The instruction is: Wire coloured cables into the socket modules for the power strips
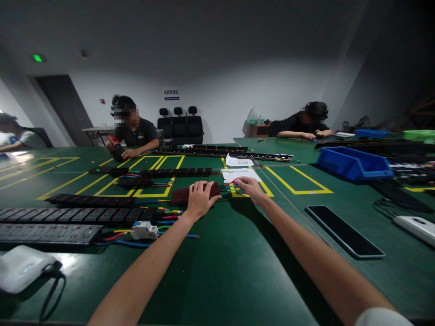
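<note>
My left hand (201,200) is wrapped over a short dark red strip (180,195), which looks like a socket strip and lies on the green table. Coloured wires (226,186) come out of its right end. The thumb and fingers of my right hand (252,189) pinch the ends of these wires. To the left lie several black socket strips (78,215), and a grey strip (50,234) with sockets is nearest me. Their loose wire ends point right. Among those wires sits a white circuit breaker (144,230).
A phone (345,232) and a white power bank (416,227) lie to the right, near a blue bin (353,163). Paper sheets (241,175) lie beyond my hands. A white device (25,268) with a strap is front left. Across the table, one person (136,133) holds a red power tool (116,146).
</note>
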Demonstrator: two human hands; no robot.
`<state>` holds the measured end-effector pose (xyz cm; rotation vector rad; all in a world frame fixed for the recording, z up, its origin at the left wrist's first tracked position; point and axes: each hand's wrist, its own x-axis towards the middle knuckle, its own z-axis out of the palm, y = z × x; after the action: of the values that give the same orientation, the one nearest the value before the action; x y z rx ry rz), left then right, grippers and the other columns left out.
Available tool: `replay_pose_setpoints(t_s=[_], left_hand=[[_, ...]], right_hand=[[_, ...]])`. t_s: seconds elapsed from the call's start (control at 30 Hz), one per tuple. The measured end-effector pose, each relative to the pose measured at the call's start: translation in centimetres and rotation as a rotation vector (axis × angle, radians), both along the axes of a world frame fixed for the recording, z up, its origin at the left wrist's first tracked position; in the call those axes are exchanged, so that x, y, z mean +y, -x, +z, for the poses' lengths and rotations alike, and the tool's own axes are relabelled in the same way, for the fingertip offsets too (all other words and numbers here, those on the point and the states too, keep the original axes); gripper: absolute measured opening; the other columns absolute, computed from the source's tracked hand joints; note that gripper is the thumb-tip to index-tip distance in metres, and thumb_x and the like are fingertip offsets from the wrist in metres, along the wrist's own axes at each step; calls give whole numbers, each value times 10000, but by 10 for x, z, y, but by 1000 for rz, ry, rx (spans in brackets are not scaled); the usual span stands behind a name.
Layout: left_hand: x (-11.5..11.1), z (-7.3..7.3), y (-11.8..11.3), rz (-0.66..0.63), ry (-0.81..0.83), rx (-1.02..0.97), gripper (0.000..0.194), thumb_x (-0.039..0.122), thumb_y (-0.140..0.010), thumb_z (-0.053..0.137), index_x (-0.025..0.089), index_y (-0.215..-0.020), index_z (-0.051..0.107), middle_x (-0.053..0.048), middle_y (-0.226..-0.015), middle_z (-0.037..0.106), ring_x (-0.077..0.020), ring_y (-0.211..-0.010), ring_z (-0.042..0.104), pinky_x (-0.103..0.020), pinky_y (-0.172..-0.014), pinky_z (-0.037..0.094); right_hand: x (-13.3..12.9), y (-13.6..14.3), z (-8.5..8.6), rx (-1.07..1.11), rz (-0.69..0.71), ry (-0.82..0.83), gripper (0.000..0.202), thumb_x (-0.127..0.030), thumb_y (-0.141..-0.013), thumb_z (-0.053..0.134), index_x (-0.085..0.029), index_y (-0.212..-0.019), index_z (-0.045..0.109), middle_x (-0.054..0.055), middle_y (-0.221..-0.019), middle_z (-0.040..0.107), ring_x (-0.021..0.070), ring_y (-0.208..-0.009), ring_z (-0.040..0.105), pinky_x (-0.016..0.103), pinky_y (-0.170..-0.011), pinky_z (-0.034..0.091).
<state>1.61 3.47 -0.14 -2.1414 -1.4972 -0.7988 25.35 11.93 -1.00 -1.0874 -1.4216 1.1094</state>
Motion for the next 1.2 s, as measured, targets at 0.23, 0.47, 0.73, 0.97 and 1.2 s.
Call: replay_pose_setpoints(t_s=[0.23,0.47,0.73,0.97,1.2], left_hand=[[2,-3,2,50,-58,-41,641,638,-894,555,191,-1354,554,-141,-1218,579,-295,-1129,509,-446,-986,385],[3,-3,3,79,-92,-78,645,648,-903,529,192,-1358,559,-154,-1232,571,-299,-1138,513,-448,-1001,378],[2,-3,4,67,-85,-86,639,648,-894,545,203,-1351,564,-149,-1229,570,-298,-1136,512,-447,-996,381],[1,-2,3,72,-79,-74,637,640,-885,569,200,-1345,568,-147,-1222,568,-296,-1126,518,-441,-987,391],[2,-4,4,85,-86,-69,630,643,-872,587,219,-1337,576,-142,-1223,579,-301,-1138,518,-450,-993,382]], right_hand=[[-5,-7,6,195,145,229,395,-527,-794,717,-203,-1019,713,75,-1005,704,113,-651,598,176,-403,325],[-4,-17,0,163,252,222,385,-500,-713,794,-174,-852,643,42,-872,670,92,-620,544,157,-390,240],[-4,-11,0,144,184,184,357,-495,-694,766,-181,-796,632,39,-812,646,87,-571,498,184,-379,182],[-5,-9,2,183,157,189,282,-429,-690,746,-184,-757,622,15,-761,630,82,-545,477,191,-385,162],[-1,-11,-3,168,123,168,273,-409,-677,734,-171,-784,654,29,-796,659,81,-543,484,187,-385,162]])
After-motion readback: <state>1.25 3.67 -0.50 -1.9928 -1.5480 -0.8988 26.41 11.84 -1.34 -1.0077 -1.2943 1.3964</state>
